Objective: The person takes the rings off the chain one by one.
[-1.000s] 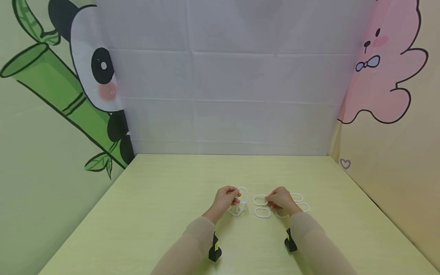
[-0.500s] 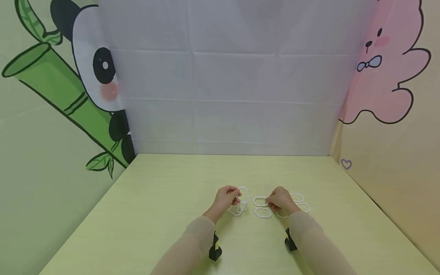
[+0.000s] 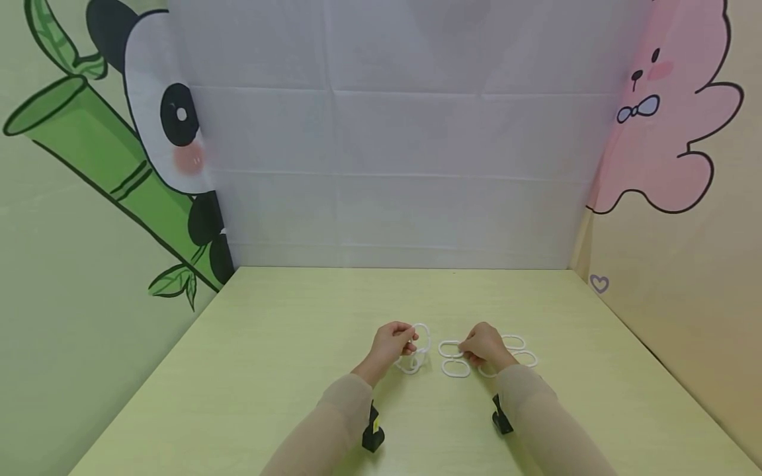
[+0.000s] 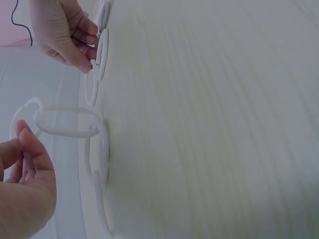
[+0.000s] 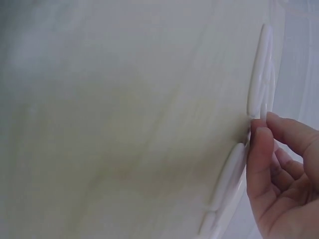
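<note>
My left hand [image 3: 393, 340] pinches the top link of a chain of white plastic links [image 3: 428, 338] between thumb and fingertips. In the left wrist view the chain [image 4: 65, 133] hangs from that hand, its lower links resting on the table. To its right, my right hand [image 3: 483, 344] pinches the right end of a loose white oval link [image 3: 441, 352] at the tabletop. Another oval link [image 3: 455, 377] lies just in front of it. In the right wrist view a link [image 5: 258, 74] lies beyond the fingertips and another link [image 5: 227, 179] lies beside the hand.
More white links [image 3: 534, 360] lie right of my right hand, partly hidden by it. The pale wooden table [image 3: 286, 330] ends at a white backdrop [image 3: 405, 211]. Side walls carry a panda drawing [image 3: 157, 125] and a pink animal drawing [image 3: 673, 152]. Black wrist devices [image 3: 373, 433] hang under both sleeves.
Both hands keep the same grip and place. Only a very slight shift of the view and of the right forearm shows.
</note>
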A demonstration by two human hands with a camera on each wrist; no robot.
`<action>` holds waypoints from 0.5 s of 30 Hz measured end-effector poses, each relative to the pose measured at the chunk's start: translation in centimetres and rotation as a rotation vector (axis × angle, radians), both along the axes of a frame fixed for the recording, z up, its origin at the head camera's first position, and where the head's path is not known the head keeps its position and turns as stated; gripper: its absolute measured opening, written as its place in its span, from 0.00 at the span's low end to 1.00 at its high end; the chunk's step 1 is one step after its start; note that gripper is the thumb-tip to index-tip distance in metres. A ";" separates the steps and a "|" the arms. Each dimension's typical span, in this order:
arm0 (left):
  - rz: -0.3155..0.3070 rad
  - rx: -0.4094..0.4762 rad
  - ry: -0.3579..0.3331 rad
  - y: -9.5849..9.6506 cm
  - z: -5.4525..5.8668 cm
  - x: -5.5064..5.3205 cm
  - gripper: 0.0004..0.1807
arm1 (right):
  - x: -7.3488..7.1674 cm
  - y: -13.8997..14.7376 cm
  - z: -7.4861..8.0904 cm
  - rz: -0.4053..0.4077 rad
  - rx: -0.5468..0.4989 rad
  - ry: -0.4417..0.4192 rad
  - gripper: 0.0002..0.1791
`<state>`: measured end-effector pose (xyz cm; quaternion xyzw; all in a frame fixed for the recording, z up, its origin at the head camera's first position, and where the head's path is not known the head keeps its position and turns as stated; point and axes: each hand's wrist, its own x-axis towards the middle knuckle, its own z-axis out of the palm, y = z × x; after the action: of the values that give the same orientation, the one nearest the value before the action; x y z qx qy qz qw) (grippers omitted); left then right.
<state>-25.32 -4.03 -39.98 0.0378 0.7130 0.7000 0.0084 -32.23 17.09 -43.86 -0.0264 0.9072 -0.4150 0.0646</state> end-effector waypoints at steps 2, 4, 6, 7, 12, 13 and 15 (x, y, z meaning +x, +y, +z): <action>-0.001 0.002 0.001 0.0 0.0 0.0 0.13 | 0.0 0.0 0.1 -0.005 0.004 -0.002 0.08; 0.000 0.001 0.000 0.0 0.0 0.0 0.13 | 0.1 0.0 0.1 -0.006 0.005 -0.003 0.08; 0.000 -0.003 0.000 0.0 -0.1 -0.1 0.13 | 0.1 0.0 0.1 -0.006 0.005 -0.003 0.07; 0.000 -0.004 -0.001 -0.1 -0.1 -0.1 0.13 | 0.1 0.0 0.1 -0.002 0.004 0.001 0.07; 0.004 -0.017 -0.002 -0.1 -0.2 -0.2 0.12 | 0.3 0.0 0.1 0.006 -0.001 0.009 0.07; 0.004 -0.014 -0.004 -0.1 -0.2 -0.2 0.12 | 0.3 0.0 0.1 0.007 -0.001 0.010 0.07; 0.001 -0.013 -0.003 -0.1 -0.2 -0.2 0.12 | 0.4 0.0 0.1 0.006 -0.006 0.010 0.07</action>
<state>-25.47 -4.11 -40.15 0.0363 0.7176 0.6954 0.0092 -31.83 17.14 -43.72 -0.0314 0.9062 -0.4172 0.0611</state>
